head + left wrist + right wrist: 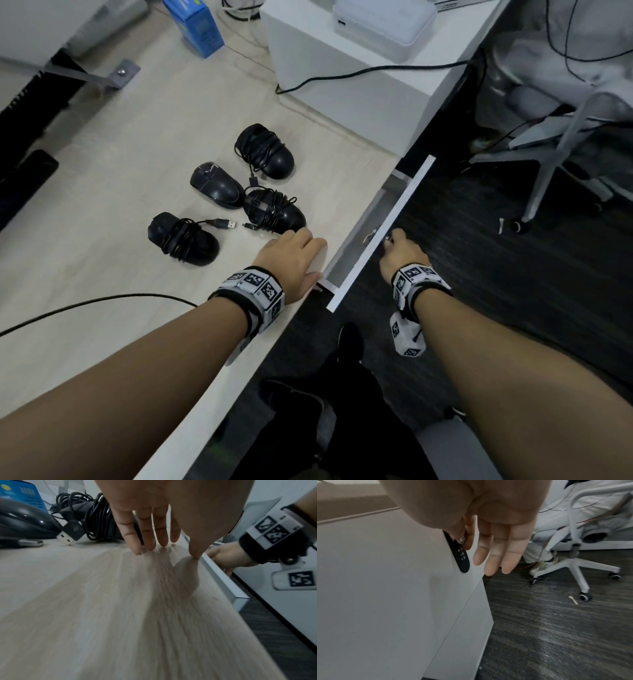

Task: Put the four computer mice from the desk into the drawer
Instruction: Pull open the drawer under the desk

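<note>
Several black mice lie on the light wood desk (102, 178): one wound in its cable at the back (265, 150), a bare one (215, 185), a cable-wound one (274, 210) and another at the front left (183, 238). My left hand (294, 251) rests flat on the desk with straight fingers, its fingertips (137, 550) beside the nearest mouse (96, 517). The white drawer (407, 202) under the desk edge stands partly open. At the drawer front (385, 588), my right hand (399, 245) pinches a small key between thumb and forefinger. A black tag (462, 558) hangs from the key.
A white riser (342, 85) with a white device (383, 24) stands at the back right, a blue box (197, 25) at the back. A black cable (85, 303) crosses the desk front. A white office chair (565, 137) stands on the dark floor to the right.
</note>
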